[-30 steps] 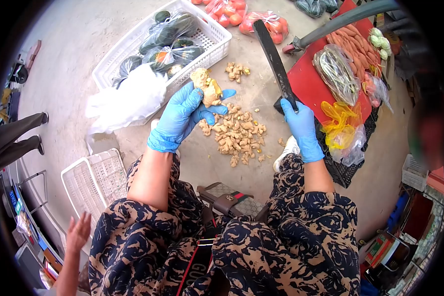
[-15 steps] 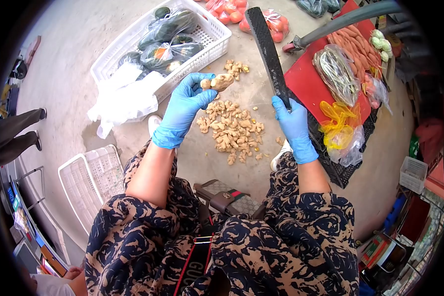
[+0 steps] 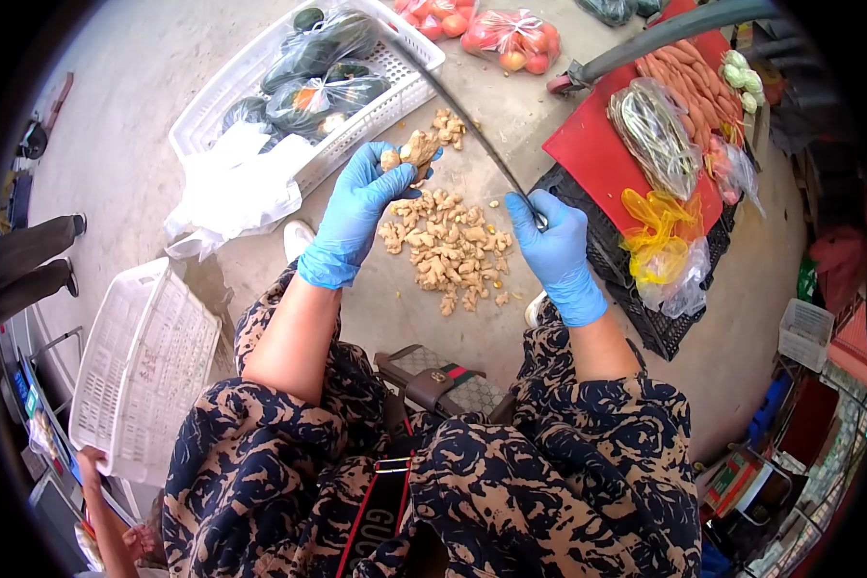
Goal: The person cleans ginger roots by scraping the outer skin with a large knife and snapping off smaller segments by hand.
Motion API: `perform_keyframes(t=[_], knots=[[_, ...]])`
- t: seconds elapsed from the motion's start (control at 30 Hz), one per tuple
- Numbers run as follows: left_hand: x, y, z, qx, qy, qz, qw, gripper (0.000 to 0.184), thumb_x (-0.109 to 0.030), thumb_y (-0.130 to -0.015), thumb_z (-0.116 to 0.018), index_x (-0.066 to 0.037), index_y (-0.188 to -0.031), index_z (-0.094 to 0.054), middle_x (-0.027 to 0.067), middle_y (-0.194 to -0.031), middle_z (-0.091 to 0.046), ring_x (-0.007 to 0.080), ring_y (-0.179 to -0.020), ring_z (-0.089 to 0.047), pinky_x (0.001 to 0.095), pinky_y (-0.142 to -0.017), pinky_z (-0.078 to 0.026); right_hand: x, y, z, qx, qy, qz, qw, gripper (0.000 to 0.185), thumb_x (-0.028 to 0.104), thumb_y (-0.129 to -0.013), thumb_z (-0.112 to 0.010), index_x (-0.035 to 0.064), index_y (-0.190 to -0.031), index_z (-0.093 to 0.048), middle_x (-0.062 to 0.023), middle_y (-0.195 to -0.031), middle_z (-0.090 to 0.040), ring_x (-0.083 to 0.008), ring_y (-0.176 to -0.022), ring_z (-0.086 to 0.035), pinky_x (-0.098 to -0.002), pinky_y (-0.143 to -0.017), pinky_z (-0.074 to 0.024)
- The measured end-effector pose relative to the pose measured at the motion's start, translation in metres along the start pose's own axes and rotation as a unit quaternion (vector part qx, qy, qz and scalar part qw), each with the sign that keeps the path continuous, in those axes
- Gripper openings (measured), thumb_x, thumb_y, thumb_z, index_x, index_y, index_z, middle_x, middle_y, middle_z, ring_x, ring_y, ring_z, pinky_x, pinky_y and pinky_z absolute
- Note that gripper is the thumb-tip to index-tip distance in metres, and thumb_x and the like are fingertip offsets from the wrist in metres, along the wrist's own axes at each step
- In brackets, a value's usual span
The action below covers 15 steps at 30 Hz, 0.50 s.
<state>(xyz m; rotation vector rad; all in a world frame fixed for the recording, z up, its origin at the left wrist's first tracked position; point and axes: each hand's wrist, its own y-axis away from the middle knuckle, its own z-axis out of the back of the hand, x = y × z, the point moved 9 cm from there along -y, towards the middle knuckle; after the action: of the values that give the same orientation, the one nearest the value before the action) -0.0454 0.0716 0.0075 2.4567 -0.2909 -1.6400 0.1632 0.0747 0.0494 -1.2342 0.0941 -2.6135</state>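
My left hand (image 3: 352,217), in a blue glove, pinches a knobbly piece of ginger (image 3: 416,149) between thumb and fingers. In the blue-gloved right hand (image 3: 559,241) is a long, dark-bladed knife (image 3: 467,116), its blade seen nearly edge-on and slanting up to the left. The fist hides most of its handle. Below and between my hands a pile of ginger (image 3: 453,250) lies on the concrete floor. A smaller group of ginger pieces (image 3: 449,128) lies just beyond the held piece.
A white crate (image 3: 366,125) holds bagged dark green vegetables, with white plastic bags (image 3: 236,183) over its near side. Another person's hand (image 3: 91,460) touches a tilted white basket (image 3: 140,366). At right, a red board (image 3: 588,144) bears vegetables above a black pallet (image 3: 636,299). Bagged tomatoes (image 3: 512,40) lie beyond.
The knife has turned from broadside to nearly edge-on, its tip swinging left. My right hand has moved slightly left and down. The white basket at left has shifted and tilted, with another person's hand on it.
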Motion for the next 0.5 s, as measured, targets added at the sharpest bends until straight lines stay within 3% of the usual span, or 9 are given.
perform_keyframes(t=[0.1,0.13,0.17,0.23,0.33,0.5], knots=[[0.009,0.004,-0.006,0.012,0.012,0.017,1.000,0.028,-0.012,-0.083,-0.060,-0.001,-0.106,-0.050,0.0068,-0.095,-0.059,0.0135,-0.082,-0.058,0.0273,-0.071,-0.049,0.024,0.005,-0.001,-0.008,0.071,0.111,0.991,0.022,0.018,-0.068,-0.069,0.0046,-0.065,-0.052,-0.0104,-0.054,-0.051,-0.0254,-0.047,-0.052,-0.0319,-0.043,-0.0391],[0.012,0.008,-0.003,-0.033,-0.084,0.079,0.993,0.031,-0.013,-0.084,-0.059,0.000,-0.110,-0.049,0.0080,-0.098,-0.058,0.0142,-0.088,-0.057,0.0277,-0.076,-0.048,0.033,0.005,-0.002,-0.003,0.098,0.142,0.985,0.020,0.017,-0.066,-0.068,0.0055,-0.066,-0.052,-0.0103,-0.055,-0.051,-0.0263,-0.048,-0.053,-0.0332,-0.043,-0.0397],[0.016,0.001,0.004,-0.042,-0.077,-0.023,0.996,0.029,-0.012,-0.085,-0.058,0.000,-0.110,-0.050,0.0080,-0.101,-0.057,0.0144,-0.094,-0.054,0.0272,-0.081,-0.045,0.040,0.007,-0.004,0.002,0.125,0.171,0.977,0.019,0.016,-0.064,-0.068,0.0064,-0.067,-0.052,-0.0102,-0.055,-0.052,-0.0272,-0.049,-0.054,-0.0344,-0.044,-0.0403],[0.009,0.005,-0.014,0.002,-0.102,-0.104,0.989,0.026,-0.012,-0.086,-0.057,0.000,-0.108,-0.051,0.0084,-0.106,-0.056,0.0133,-0.097,-0.051,0.0264,-0.083,-0.043,0.041,0.008,-0.011,0.006,0.168,0.209,0.963,0.020,0.017,-0.063,-0.068,0.0084,-0.068,-0.050,-0.0083,-0.055,-0.050,-0.0254,-0.049,-0.054,-0.0348,-0.045,-0.0416],[0.055,-0.001,0.021,-0.024,-0.223,-0.035,0.974,0.022,-0.013,-0.084,-0.059,0.000,-0.101,-0.056,0.0077,-0.101,-0.058,0.0120,-0.092,-0.053,0.0271,-0.078,-0.044,0.044,0.009,-0.014,0.004,0.204,0.231,0.951,0.023,0.021,-0.063,-0.069,0.0093,-0.067,-0.049,-0.0073,-0.053,-0.049,-0.0250,-0.048,-0.054,-0.0351,-0.046,-0.0421],[0.049,0.006,-0.003,0.013,-0.111,0.047,0.993,0.019,-0.019,-0.082,-0.063,-0.004,-0.093,-0.059,0.0048,-0.088,-0.061,0.0129,-0.080,-0.057,0.0269,-0.071,-0.047,0.034,0.009,-0.019,0.017,0.204,0.198,0.959,0.022,0.016,-0.063,-0.068,0.0078,-0.067,-0.048,-0.0093,-0.055,-0.049,-0.0270,-0.050,-0.053,-0.0359,-0.046,-0.0416]])
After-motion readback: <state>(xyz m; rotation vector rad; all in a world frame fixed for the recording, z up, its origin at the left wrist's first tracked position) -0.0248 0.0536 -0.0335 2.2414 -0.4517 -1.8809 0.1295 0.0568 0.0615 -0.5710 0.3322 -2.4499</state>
